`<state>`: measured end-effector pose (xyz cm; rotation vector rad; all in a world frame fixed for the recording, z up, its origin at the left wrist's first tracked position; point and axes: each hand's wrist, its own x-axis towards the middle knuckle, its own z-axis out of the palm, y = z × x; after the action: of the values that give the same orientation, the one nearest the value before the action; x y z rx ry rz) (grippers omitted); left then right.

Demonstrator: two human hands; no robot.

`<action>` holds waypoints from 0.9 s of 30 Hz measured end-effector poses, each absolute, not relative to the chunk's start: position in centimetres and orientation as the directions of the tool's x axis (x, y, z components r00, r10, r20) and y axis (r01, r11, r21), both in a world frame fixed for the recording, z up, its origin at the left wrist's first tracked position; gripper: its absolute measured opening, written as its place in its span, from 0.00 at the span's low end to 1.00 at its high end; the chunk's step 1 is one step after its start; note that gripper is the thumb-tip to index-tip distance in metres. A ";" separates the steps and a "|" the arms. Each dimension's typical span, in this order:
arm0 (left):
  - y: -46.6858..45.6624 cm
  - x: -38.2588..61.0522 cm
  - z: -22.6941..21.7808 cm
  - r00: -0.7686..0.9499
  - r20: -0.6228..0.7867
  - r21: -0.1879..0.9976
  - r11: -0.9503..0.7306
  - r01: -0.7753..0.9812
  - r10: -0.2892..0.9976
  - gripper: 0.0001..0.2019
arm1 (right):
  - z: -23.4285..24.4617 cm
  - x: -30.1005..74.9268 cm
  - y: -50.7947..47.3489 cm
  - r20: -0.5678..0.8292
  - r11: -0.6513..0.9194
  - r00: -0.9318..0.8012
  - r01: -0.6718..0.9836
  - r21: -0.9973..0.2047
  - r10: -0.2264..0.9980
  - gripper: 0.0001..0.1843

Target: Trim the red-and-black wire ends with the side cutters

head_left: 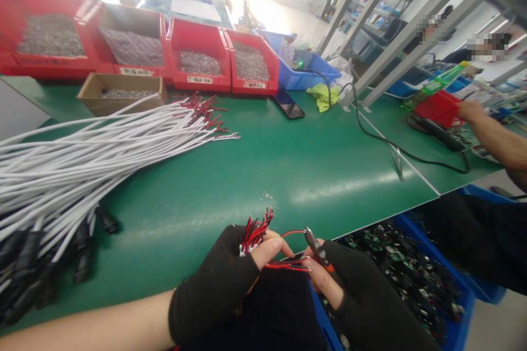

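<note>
My left hand (pixel 230 279), in a black fingerless glove, is closed around a bunch of short red and black wires (pixel 255 233) whose ends stick up above the fist. My right hand (pixel 349 290), also gloved, grips small cutters with orange handles (pixel 316 247). The cutter tip sits at a red wire loop (pixel 290 233) that runs from the bunch. Both hands are at the near edge of the green table (pixel 288 175).
A long bundle of white cables (pixel 102 153) with black plugs lies on the left. Red bins (pixel 197 57) of small metal parts and a cardboard box (pixel 119 93) line the back. A blue bin (pixel 411 274) of circuit boards sits lower right. Another person's arm (pixel 494 137) reaches in at right.
</note>
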<state>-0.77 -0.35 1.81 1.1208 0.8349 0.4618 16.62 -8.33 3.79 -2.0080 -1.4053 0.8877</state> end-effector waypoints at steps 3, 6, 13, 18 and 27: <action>-0.5 -0.9 1.5 0.618 -0.338 0.921 0.383 0.063 0.710 0.17 | 3.9 16.8 -8.3 -0.241 -0.320 0.212 0.568 -0.758 0.947 0.22; -0.5 -0.9 1.3 0.625 -0.322 0.930 0.361 0.068 0.712 0.17 | 4.2 17.0 -8.2 -0.280 -0.312 0.142 0.524 -0.792 0.949 0.20; -0.4 -0.8 0.9 0.619 -0.353 0.917 0.391 0.081 0.701 0.21 | 4.0 17.6 -8.7 -0.439 -0.416 -0.028 0.266 -0.869 0.898 0.25; -0.4 -0.9 0.9 0.627 -0.341 0.927 0.362 0.099 0.701 0.20 | 3.9 17.5 -8.4 -0.490 -0.473 -0.082 0.162 -0.866 0.868 0.28; -0.4 -1.0 1.2 0.660 -0.336 0.925 0.367 0.098 0.672 0.22 | 3.8 17.1 -8.1 -0.484 -0.467 -0.007 0.253 -0.847 0.875 0.31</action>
<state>-1.00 -0.43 1.17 1.1580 0.7980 0.4235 17.12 -8.08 3.76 -1.7387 -1.1687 1.5043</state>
